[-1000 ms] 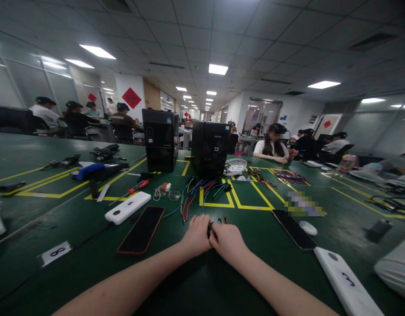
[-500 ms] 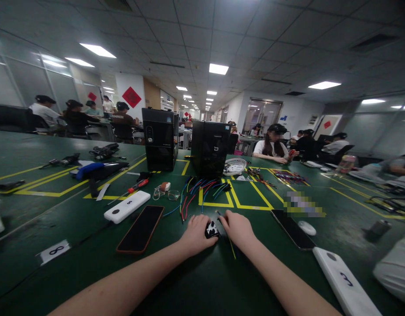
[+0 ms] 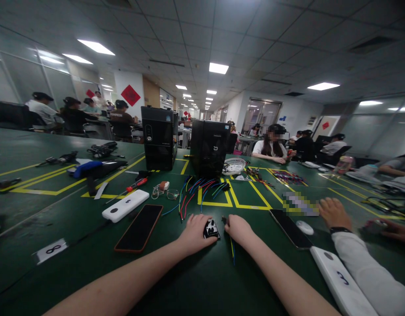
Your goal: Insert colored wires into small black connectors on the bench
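My left hand [image 3: 193, 233] grips a small black-and-white block-shaped part [image 3: 212, 229] low over the green table, thumb and fingers around its left side. Its exact kind is too small to make out. Close by on the right, my right hand [image 3: 239, 229] is closed around thin wires [image 3: 233, 253]; yellow and blue ends hang below the fist, and a dark tip sticks out toward the block. The wires and the block are apart. Beyond both hands lies a fan of blue, red and green wires [image 3: 192, 193].
Two black computer towers [image 3: 158, 140] stand ahead. On the left lie a phone [image 3: 139, 228], a white power bank [image 3: 126, 206], a red screwdriver [image 3: 136, 184] and glasses [image 3: 172, 194]. A co-worker's hand [image 3: 335, 213] reaches in on the right, near another phone [image 3: 290, 228].
A blue wire now shows beside the yellow one at my right hand, whose fingers are more closed. More of the block shows. A co-worker's arm has come in at the right.
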A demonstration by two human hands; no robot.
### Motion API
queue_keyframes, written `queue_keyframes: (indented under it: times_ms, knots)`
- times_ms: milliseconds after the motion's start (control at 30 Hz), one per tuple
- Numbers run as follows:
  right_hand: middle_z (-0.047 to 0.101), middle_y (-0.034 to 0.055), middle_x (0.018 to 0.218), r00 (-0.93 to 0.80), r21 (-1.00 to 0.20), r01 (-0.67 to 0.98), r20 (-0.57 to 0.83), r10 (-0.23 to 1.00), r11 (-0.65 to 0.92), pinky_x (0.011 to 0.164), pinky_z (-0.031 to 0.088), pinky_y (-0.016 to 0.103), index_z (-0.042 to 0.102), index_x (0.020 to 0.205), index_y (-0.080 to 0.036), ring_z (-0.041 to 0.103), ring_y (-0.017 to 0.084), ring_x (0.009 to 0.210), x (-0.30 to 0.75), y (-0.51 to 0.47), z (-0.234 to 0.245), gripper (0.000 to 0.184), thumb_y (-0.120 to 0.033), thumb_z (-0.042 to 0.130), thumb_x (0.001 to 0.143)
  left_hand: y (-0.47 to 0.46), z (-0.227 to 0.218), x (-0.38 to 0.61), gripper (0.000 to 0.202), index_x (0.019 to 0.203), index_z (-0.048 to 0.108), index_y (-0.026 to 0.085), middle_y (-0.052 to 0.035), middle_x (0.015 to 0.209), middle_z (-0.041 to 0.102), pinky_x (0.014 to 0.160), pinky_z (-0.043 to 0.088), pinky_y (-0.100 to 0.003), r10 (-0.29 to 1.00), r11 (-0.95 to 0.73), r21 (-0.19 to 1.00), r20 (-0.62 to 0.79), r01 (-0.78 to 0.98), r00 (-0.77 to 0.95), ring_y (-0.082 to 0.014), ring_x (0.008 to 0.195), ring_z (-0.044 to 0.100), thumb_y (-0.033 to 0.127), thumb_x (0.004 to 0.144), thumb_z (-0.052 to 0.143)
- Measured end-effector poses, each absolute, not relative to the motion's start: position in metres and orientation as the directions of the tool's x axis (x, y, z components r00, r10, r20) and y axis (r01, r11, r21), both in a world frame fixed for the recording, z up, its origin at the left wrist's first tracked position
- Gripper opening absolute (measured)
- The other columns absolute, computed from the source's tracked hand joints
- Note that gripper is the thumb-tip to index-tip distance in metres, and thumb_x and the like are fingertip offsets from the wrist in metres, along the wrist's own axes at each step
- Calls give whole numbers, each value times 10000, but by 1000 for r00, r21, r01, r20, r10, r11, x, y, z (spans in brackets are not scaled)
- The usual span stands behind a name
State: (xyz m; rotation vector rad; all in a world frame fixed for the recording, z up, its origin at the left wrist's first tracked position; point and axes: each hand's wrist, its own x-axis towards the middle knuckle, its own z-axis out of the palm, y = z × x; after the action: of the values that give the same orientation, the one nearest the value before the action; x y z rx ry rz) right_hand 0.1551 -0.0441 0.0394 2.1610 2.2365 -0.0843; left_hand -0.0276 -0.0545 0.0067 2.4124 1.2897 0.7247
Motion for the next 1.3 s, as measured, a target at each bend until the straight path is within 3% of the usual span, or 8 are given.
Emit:
queue_keyframes:
  times_ms: [267,400,533,700,867,967,1100,1300]
  knots:
    - [649,143,950,-16,4,1000,-107,994,16,717,455,268,642,896,-118,621,209,868,148,-56,49,218,-148,544,703,-56,12,-28,565,1176,439,246,-48,1119,502,1016,218,-441,844,-534,511,279,674,458,-258,1095,434,449,687,637]
    - [647,145,924,-16,-85,996,-121,993,6,693,443,260,599,904,-109,620,201,846,153,-54,50,192,-184,500,757,-55,11,-28,607,1168,448,248,-55,1113,472,911,337,-371,880,-474,517,277,713,385,-257,1064,445,493,653,654]
    - [640,150,900,-30,-193,981,-45,999,20,659,409,251,477,1034,-72,617,186,811,152,-52,48,243,-121,393,811,-54,8,-28,673,1203,429,240,-66,1132,505,907,327,-391,871,-492,525,284,695,402,-273,1068,453,516,638,667]
    - [632,117,941,-198,-305,933,17,980,194,677,386,243,429,1100,-117,605,173,845,134,-65,51,268,-236,373,866,-53,7,-29,890,1364,208,240,-41,1027,586,889,363,-375,814,-552,629,266,547,516,-231,958,538,410,645,703]
    - [648,124,875,-151,-132,980,-11,988,148,653,401,263,587,905,-140,608,207,812,134,-71,60,327,-416,433,819,-53,11,-32,910,1401,14,242,-26,1067,599,949,355,-342,753,-553,760,279,342,596,-178,1015,535,277,732,629]
    - [659,107,849,-129,-76,989,-54,990,125,647,404,258,617,853,-154,611,198,791,150,-75,65,235,-330,476,784,-55,13,-32,768,1393,113,249,-36,1124,577,942,370,-338,750,-568,743,291,353,593,-171,1026,531,253,773,566]
    - [668,81,884,-182,-233,962,-164,970,141,651,408,230,624,928,-176,615,171,777,193,-98,72,234,-289,487,775,-58,16,-31,684,1363,231,248,-38,1128,576,945,370,-348,761,-588,679,280,440,585,-181,1030,525,240,763,558]
    - [654,96,1019,41,-264,960,-204,978,-95,768,422,271,633,998,-183,606,209,913,281,-136,63,289,-216,465,764,-61,22,-29,577,1313,332,243,-30,1092,591,949,363,-330,776,-575,661,255,481,577,-177,1014,530,233,773,534]
